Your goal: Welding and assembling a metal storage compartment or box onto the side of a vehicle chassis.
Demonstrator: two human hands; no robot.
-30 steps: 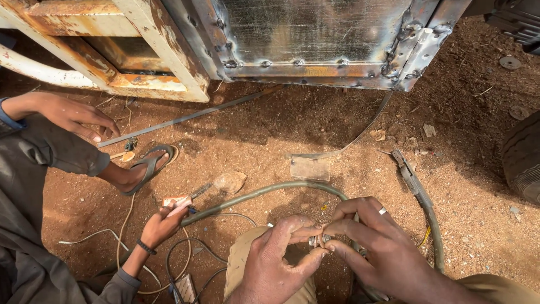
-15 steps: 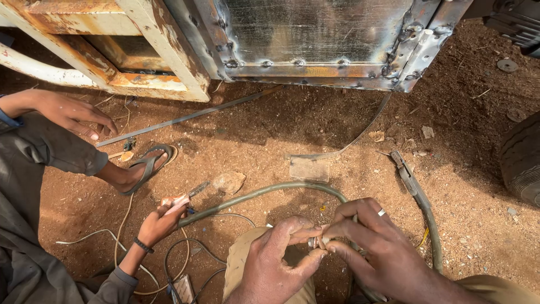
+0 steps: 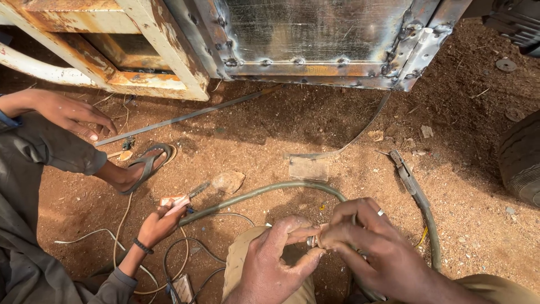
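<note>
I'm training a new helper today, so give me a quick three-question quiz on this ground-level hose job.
1. True or false: both hands, the left hand and right hand, meet on one small metal fitting.
2. What lies on the soil right of the hands? A) clamp-ended cable B) bucket
3. What does the co-worker's foot wear?

Key: 1 true; 2 A; 3 a sandal.

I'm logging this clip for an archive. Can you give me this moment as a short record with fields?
setting: bare red dirt ground beside a welded metal panel
left hand: pinching a small metal fitting
right hand: gripping the same fitting, ring on one finger
hose: grey-green, curving across the dirt
other person's hand: holding a small tool
also: sandalled foot, thin wires
</note>
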